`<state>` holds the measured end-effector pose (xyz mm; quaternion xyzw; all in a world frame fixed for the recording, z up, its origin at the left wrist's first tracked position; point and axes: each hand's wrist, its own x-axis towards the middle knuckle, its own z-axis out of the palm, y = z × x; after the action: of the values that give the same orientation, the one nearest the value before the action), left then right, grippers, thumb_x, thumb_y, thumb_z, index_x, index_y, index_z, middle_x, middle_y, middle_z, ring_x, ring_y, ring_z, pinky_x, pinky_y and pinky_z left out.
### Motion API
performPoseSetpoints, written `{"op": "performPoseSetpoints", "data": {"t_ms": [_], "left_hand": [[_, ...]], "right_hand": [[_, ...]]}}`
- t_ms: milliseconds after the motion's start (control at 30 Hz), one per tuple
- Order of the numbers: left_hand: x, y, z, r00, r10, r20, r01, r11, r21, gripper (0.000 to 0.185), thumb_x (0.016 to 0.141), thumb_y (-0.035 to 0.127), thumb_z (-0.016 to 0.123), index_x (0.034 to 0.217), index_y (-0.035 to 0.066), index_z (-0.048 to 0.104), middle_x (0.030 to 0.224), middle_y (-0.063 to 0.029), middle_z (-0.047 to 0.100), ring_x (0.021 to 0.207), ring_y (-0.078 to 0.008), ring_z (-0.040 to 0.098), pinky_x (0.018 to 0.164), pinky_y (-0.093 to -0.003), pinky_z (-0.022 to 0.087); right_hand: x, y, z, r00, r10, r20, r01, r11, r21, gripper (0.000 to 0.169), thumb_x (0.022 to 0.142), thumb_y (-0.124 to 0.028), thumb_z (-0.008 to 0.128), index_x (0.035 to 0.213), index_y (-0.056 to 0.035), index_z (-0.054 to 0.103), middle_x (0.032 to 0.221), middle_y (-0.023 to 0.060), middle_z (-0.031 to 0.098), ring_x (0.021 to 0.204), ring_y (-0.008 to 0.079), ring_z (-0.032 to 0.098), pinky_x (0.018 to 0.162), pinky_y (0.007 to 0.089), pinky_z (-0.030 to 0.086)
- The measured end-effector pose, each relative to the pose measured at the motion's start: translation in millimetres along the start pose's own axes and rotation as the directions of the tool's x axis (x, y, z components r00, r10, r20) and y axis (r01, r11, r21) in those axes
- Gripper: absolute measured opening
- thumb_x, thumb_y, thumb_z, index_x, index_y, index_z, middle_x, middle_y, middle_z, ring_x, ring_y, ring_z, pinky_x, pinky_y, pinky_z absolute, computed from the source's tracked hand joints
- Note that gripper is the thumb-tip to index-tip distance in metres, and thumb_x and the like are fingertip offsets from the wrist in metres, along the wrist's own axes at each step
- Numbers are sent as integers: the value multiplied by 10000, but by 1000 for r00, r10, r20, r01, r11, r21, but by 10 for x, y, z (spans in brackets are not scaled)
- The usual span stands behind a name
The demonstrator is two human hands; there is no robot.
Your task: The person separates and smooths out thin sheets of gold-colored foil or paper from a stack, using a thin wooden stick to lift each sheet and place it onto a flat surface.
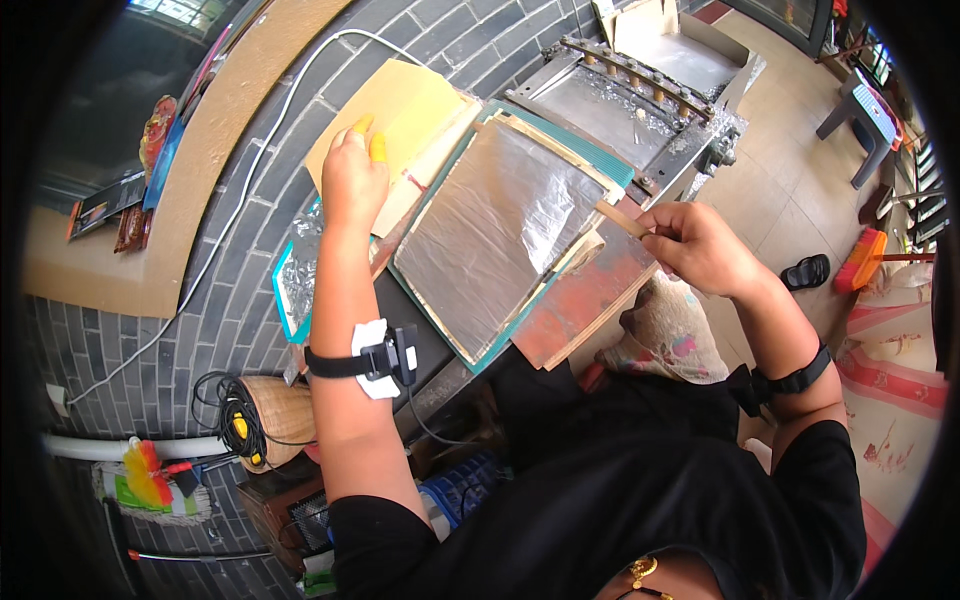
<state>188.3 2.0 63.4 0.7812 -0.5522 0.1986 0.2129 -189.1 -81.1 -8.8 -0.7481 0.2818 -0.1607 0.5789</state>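
Note:
My left hand [352,180], with yellow covers on two fingertips, is over a stack of yellow paper sheets [416,112]; whether it pinches a sheet is not clear. Between my hands, a wrinkled silver foil sheet [499,232] covers a pile of pale paper. Under that pile shows the edge of a teal corrugated board [600,161]. At the foil's right edge, my right hand [697,247] grips a thin flat wooden strip [621,217], its tip by the pile's corner.
A reddish board [570,307] juts out below the pile. Beyond stands a metal frame [622,105] with a bolted bar and foil scraps. A teal-rimmed tray [289,300] holds crumpled foil beside my left forearm. A cloth-covered thing [671,334] sits below my right hand.

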Motion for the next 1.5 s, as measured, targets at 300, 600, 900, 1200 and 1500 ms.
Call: {"op": "performPoseSetpoints", "data": {"t_ms": [300,600,900,1200,1500], "left_hand": [[-24,-738,517,995,-37,98,6,952,306,401,925,100,442,1307,10,523,1365,-212,493,1212,-334,526,1025,-374,429],[-96,-228,50,980,-195,-36,198,943,269,298,902,157,531,1137,29,664,982,-196,677,909,-358,654,817,-423,519],[-881,427,-106,994,17,-112,-24,998,-63,316,935,116,489,1191,-28,606,1216,-231,599,1125,-353,586,978,-386,454],[-1657,987,43,989,-66,135,90,980,-179,376,878,47,538,1251,22,579,1304,-195,551,1106,-352,590,932,-389,490],[-1717,1104,96,963,-130,235,182,961,-210,365,881,59,546,1241,13,584,1303,-204,550,1105,-352,592,928,-387,493]], "right_hand": [[-62,-4,-36,1000,16,4,-15,999,-48,137,902,-56,523,938,15,635,600,-35,500,534,44,439,477,235,353],[-177,-34,-59,998,56,-20,-56,998,-16,154,870,-65,558,930,27,666,617,3,535,571,78,478,524,276,409],[-239,20,-26,999,48,-10,-48,999,18,149,868,-74,561,927,25,655,619,-3,531,573,75,473,521,272,403],[-220,112,-16,1000,-6,17,6,1000,-9,182,912,-61,532,1034,9,648,636,-39,496,552,37,432,484,220,341],[-178,-17,-63,997,69,16,-70,996,61,151,875,-56,552,955,23,653,640,-5,530,599,61,468,546,265,411]]}}
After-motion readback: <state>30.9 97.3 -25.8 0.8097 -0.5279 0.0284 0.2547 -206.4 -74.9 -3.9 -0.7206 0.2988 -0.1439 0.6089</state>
